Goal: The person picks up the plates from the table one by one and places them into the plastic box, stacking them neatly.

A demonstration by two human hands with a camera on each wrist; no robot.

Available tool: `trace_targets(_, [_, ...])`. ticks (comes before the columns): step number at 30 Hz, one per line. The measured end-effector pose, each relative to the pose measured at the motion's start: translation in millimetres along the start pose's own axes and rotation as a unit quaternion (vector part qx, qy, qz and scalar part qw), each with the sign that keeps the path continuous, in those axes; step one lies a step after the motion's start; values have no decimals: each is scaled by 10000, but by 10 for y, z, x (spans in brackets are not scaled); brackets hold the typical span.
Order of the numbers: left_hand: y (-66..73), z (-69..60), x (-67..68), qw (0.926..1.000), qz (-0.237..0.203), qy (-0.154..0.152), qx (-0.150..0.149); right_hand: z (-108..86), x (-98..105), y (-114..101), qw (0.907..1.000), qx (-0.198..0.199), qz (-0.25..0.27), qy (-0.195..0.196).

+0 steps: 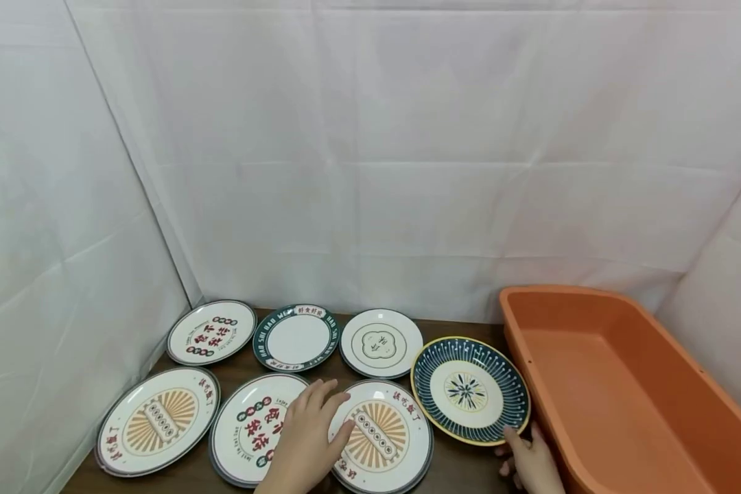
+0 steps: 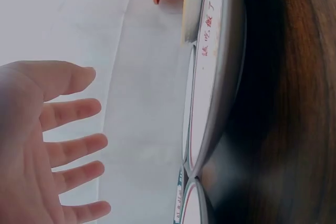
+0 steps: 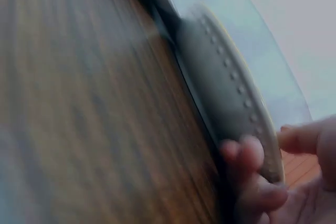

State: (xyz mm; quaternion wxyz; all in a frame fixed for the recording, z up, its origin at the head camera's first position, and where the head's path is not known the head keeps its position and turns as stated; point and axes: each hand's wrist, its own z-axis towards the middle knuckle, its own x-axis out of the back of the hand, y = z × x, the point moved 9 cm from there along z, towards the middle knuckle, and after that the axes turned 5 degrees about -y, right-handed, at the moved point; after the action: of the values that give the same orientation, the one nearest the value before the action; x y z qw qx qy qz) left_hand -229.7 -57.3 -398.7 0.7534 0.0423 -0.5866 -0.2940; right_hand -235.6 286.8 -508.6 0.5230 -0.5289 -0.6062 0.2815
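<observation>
My right hand (image 1: 530, 461) pinches the near right rim of a yellow-edged plate (image 1: 467, 392) with a dark blue patterned border. In the right wrist view the thumb lies on the rim of this plate (image 3: 226, 77) and curled fingers sit under it; its underside faces that camera. My left hand (image 1: 311, 436) is spread over two white plates, holding nothing. One is a plate with red characters (image 1: 237, 439), the other a plate with an orange sunburst (image 1: 379, 473). In the left wrist view the fingers of the left hand (image 2: 31, 140) are straight and apart from the plates.
An orange tub (image 1: 624, 405) stands at the right, close beside the blue plate. Along the back lie a red-lettered plate (image 1: 212, 333), a green-rimmed plate (image 1: 296, 339) and a white plate (image 1: 381, 343). Another sunburst plate (image 1: 158, 422) lies front left. White cloth walls (image 1: 370, 171) surround the table.
</observation>
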Motion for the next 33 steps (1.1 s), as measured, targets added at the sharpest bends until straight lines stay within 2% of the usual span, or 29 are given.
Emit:
trace_targets(2, [3,0,-13,10000,-38,-38,-3,25,-40,29,9989,-115,329,-325])
trace_targets(6, [-18,7,-40,9998,-134,-121,48,50,-98,58,9931,-239,926,-680])
trace_targets(11, [-62,29,-124,9966,-484,-635,199,92,-138,49,9884,-271,1170,-933])
trace_targets(14, [-75,35,-167,9939,-633,-878,208,109,-140,59,9880,-342,1209,-900])
trace_targets(18, [-117,60,-181,9918,-681,-1047,282,118,-129,63,9893,-372,1225,-703])
trace_targets(24, [-155,55,-176,9893,-864,-1092,424,131,-139,-8,9900,82,1323,-480])
trace_targets(28, [-161,31,-185,9886,-874,-1142,450,114,-138,17,9897,97,1366,-423])
trace_targets(33, [-124,31,-148,9911,-798,-1016,327,97,-143,17,9891,136,1412,-392])
